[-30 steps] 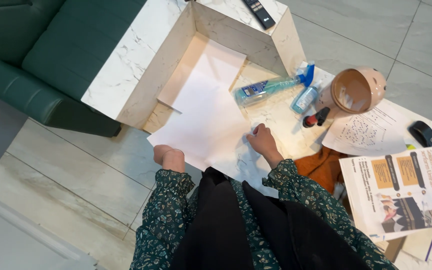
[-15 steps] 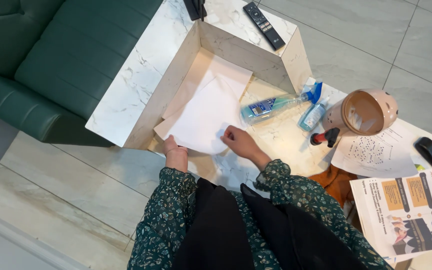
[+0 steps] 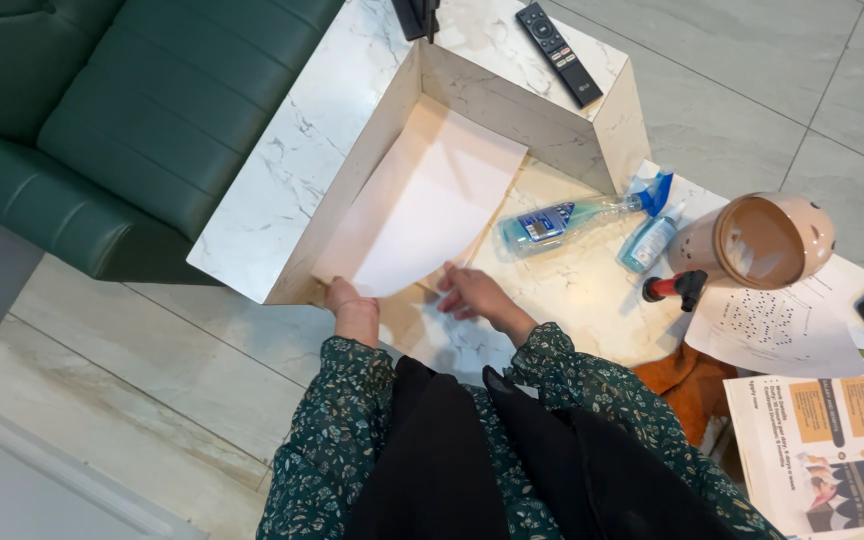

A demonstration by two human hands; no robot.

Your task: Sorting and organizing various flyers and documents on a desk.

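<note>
Hands at the lower shelf's near edge: left hand curled shut beside the white paper sheet lining the marble table recess; right hand spread, fingertips touching the sheet's near corner. Spray bottle lies right.

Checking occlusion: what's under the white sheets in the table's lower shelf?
The white sheets cover most of the shelf; bare marble shows beside them. Both hands, left and right, touch their near edge. Anything beneath is hidden.
</note>
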